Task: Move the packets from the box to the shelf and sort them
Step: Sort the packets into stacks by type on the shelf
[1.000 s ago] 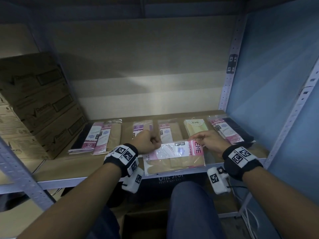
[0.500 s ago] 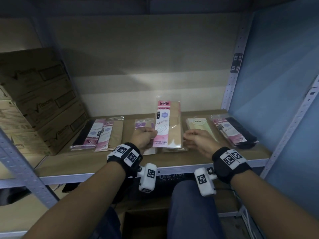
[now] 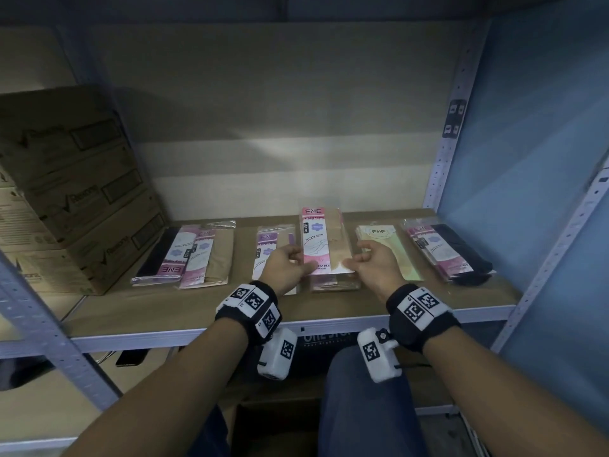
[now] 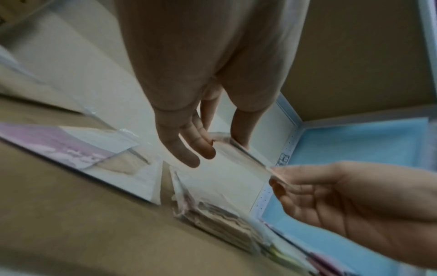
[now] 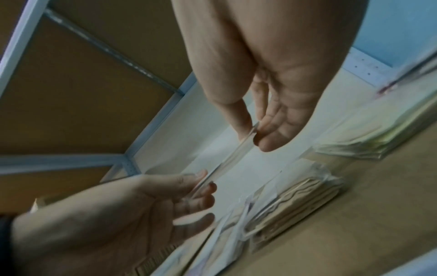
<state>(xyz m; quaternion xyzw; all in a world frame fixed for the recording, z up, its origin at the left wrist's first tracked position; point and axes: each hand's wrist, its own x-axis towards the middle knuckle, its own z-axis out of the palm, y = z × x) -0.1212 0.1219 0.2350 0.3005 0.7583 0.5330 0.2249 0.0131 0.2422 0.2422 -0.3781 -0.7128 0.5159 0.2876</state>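
Note:
Both hands hold one pink-and-beige ENE packet (image 3: pixel 321 240) by its near corners, lengthwise and tilted, just above a stack of beige packets (image 3: pixel 333 285) at mid-shelf. My left hand (image 3: pixel 296 260) pinches the near left corner and my right hand (image 3: pixel 357 260) the near right corner. In the left wrist view the left hand (image 4: pixel 201 149) grips the packet's clear edge (image 4: pixel 243 151) over the stack (image 4: pixel 220 220). In the right wrist view the right hand (image 5: pixel 255 134) pinches that edge (image 5: pixel 227 160) over the stack (image 5: pixel 295 201).
Sorted piles lie along the shelf (image 3: pixel 329 319): black and pink (image 3: pixel 169 255), pink and beige (image 3: pixel 207 258), a pale packet (image 3: pixel 268 249), green-yellow (image 3: pixel 387 249), pink and black (image 3: pixel 448 249). Cardboard boxes (image 3: pixel 75 192) stand at the left. An open box (image 3: pixel 280 433) sits below.
The packet was turned from crosswise at the shelf's front edge to lengthwise, lifted, then lowered toward the beige stack. Both hands stayed on it.

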